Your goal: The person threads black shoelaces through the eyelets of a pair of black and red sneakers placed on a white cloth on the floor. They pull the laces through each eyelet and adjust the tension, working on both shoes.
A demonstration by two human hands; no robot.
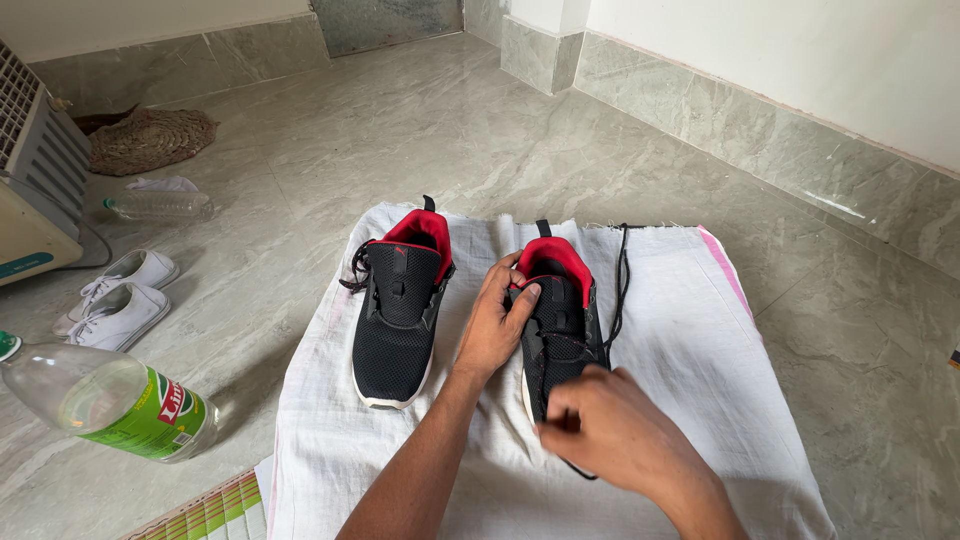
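Left hand [492, 330] is gripping the tongue of the right black shoe [556, 320] lying mid-cloth [680, 380], right hand [610, 430] is pinching its lace [618, 290] closed, covering the toe.

Blk/red shoes [470, 310] on wht cloth [700, 380].

Left hand [493, 325] extended forward on bare forearm, fingers curled in a grip, thumb pressed down; right hand [610, 425] nearer, knuckles up, fingertips pinched together.
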